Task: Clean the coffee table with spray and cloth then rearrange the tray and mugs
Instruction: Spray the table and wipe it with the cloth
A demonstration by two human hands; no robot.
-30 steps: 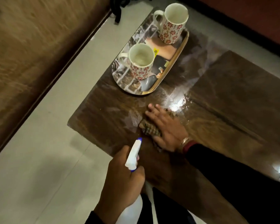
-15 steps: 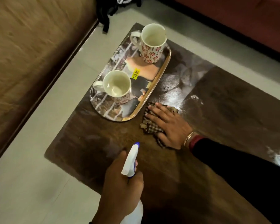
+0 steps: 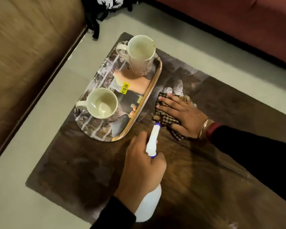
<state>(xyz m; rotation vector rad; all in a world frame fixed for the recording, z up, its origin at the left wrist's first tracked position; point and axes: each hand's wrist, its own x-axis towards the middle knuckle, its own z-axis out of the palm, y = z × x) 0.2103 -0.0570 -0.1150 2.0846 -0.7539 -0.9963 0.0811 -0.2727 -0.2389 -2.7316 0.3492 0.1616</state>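
Your cloth (image 3: 162, 115), a small checked one, lies on the coffee table (image 3: 82, 162) just right of the tray (image 3: 104, 132), and your right hand (image 3: 182, 113) presses it flat with the fingers straight and spread. Most of the cloth is hidden under that hand; only its left edge and near corner show. A pale wet smear (image 3: 177, 87) sits on the wood just beyond it.

Your left hand (image 3: 140, 167) is closed round the neck of the white spray bottle (image 3: 153, 141), whose blue-tipped nozzle points toward the cloth. The hand covers the trigger, so you cannot tell whether a finger is on it. The bottle's body is partly hidden behind your wrist and sleeve, and no label shows on it.

The tray stands on the far left part of the table. The near mug (image 3: 101, 103) and the far mug (image 3: 141, 55) stand upright on it, handles to the left. Between them a yellow price sticker (image 3: 125, 88) reads "79.00" after a currency sign. The printed picture on the tray is too blurred to make out.

Thin bangles (image 3: 205, 128) circle your right wrist. Pale floor (image 3: 23, 204) surrounds the table, a reddish sofa (image 3: 221, 22) runs along the far side, and a black-and-white object (image 3: 109, 4) is cut off at the top edge.
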